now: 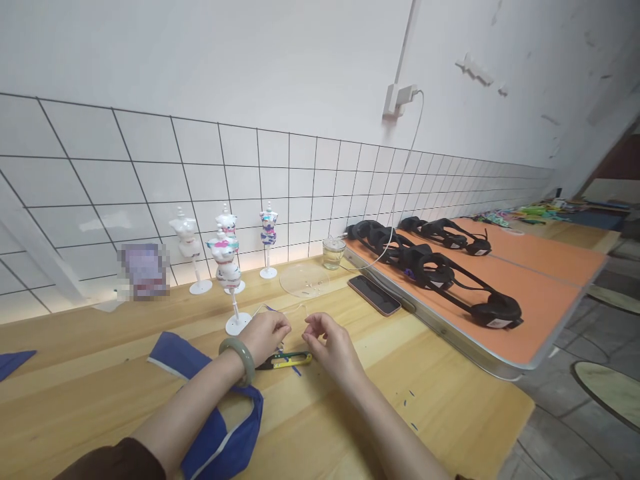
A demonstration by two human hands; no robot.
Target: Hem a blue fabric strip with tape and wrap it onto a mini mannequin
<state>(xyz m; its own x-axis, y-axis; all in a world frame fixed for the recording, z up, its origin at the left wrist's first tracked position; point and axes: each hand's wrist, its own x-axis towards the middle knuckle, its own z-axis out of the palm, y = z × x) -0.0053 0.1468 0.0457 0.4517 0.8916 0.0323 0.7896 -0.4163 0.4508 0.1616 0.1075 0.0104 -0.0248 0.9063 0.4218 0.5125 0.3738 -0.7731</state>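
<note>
My left hand, with a jade-green bangle at the wrist, is closed in a pinch beside the base of a small white mannequin. To its right my right hand also has its fingers pinched together. A thin pale thread runs between the fingertips. Yellow-handled thread snips lie on the wooden table just below the hands. Blue fabric with a white edge lies under and beside my left forearm.
More mannequins stand by the tiled wall. Behind my hands are a clear round plate and a glass of liquid. A phone lies beside the orange board, which carries black strapped devices. Blue scraps dot the table.
</note>
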